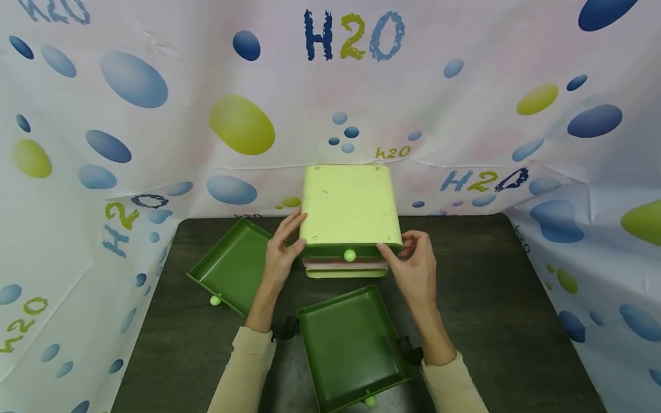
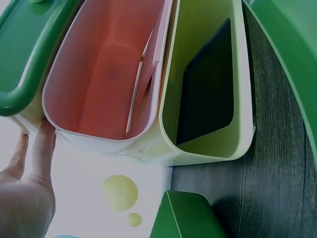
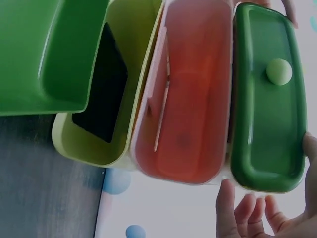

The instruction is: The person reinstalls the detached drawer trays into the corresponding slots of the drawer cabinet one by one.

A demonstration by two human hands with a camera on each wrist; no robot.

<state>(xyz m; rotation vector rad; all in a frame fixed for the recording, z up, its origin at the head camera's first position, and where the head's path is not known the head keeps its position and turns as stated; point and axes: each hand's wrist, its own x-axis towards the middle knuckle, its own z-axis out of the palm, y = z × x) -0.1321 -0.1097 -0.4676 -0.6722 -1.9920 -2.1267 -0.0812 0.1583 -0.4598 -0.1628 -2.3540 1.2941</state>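
The pale yellow-green, round-cornered plastic case sits on top of the stack at the back of the dark wood-grain bench, its glossy dark green drawer front and round light-green knob facing the person; below it come an open-fronted pink plastic case and, lowest, an open-fronted yellow-green plastic case.

The left hand is spread, its extended fingers against the left side of the top case and its thumb apart near the front corner; the right hand pinches the front right corner, thumb at the drawer front's edge and fingers bent at the side (how hard either hand presses, I cannot tell).

A dark green plastic drawer lies askew beside the left forearm, and a second dark green plastic drawer lies between the forearms, nearer the person.

The top case could skid off the pink one if one hand pushes harder than the other; its drawer could slide out if the case tips forward, since nothing visibly blocks the knob side; fingertips near the seam could be nipped if the weight drops there; and a forearm drawn back low could knock either loose drawer, both being so near.
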